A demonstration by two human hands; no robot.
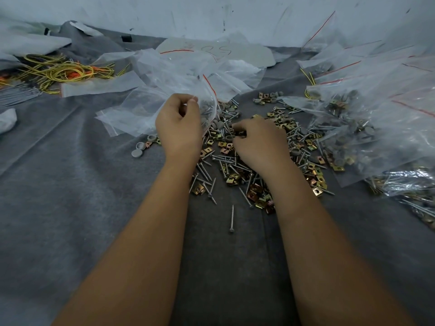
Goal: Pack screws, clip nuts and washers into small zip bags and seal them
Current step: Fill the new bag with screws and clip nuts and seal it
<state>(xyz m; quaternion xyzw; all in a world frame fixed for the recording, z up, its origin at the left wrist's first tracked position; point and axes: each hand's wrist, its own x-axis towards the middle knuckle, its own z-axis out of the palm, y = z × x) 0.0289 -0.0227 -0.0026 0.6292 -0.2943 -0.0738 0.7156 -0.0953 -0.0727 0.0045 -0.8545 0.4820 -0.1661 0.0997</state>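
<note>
Left hand pinches open zip bag at hardware pile; right hand curls into it, grip unclear. Filled bags right of pile, yellow wires far left; writing on sheet behind unreadable.

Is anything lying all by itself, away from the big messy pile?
Yes. One screw lies alone on the grey cloth, nearer the person than the pile of screws and clip nuts. Two grey caps also sit apart, left of the left hand, which holds a zip bag.
</note>
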